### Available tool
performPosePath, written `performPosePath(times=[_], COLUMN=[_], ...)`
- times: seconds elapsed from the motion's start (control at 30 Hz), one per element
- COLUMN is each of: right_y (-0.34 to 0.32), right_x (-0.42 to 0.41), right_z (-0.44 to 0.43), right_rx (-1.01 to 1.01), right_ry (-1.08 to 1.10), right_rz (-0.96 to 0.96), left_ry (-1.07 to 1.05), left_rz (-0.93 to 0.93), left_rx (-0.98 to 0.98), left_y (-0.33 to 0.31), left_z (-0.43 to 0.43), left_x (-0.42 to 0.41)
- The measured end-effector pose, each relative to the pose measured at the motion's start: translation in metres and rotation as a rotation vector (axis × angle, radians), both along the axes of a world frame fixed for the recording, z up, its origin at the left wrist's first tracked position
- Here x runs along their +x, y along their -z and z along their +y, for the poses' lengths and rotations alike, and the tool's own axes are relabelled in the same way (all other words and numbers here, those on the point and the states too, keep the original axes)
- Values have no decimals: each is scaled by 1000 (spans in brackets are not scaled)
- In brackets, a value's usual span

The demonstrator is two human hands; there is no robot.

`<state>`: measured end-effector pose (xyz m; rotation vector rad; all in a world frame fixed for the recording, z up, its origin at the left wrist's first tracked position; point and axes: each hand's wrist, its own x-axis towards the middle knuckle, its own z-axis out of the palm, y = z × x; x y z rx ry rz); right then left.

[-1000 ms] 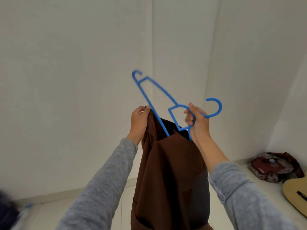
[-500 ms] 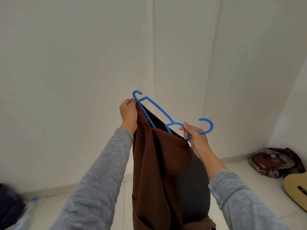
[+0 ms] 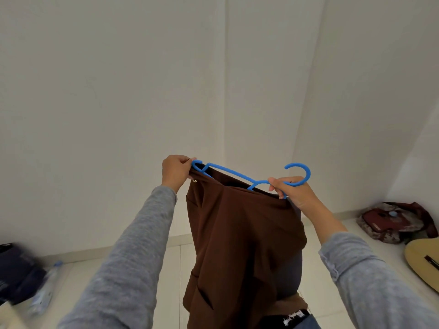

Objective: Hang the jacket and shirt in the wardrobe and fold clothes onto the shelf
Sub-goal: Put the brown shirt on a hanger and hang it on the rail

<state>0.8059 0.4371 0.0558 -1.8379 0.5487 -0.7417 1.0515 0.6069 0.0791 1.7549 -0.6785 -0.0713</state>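
Hanger [image 3: 237, 175] now lies flatter; left hand [image 3: 175, 170] pinches jacket [image 3: 242, 233] over its tip, right hand [image 3: 294, 192] grips its neck.

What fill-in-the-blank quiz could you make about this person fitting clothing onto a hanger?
The plastic clothes hanger is ____ in colour. The left hand grips the ____ fabric jacket at the hanger's far end. The right hand holds the hanger beside its curved ____. The tan wooden guitar lies on the floor to the person's ____.
Missing words: blue; brown; hook; right.
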Motion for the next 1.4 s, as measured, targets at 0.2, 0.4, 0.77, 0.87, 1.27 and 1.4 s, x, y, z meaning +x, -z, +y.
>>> performPosePath(times=[0.2,0.4,0.77,0.87,1.27,1.4], right_y=[3,-11,8,21,5,-16], right_x=[0,14,30,22,-73,-153], right_z=[-2,11,22,15,-5,-9], right_rx=[-67,-186,209,264,215,149], right_ry=[-67,-14,203,258,516,608], right_rz=[168,332,232,200,88,54], left_ry=[23,256,503,429,164,223], left_rz=[-207,-268,-116,-198,116,-4], left_rx=[156,240,305,401,129,30], left_y=[-8,-25,44,78,117,81], left_z=[2,-8,-12,-4,-21,-43], left_x=[-3,-26,-34,-26,-97,-149])
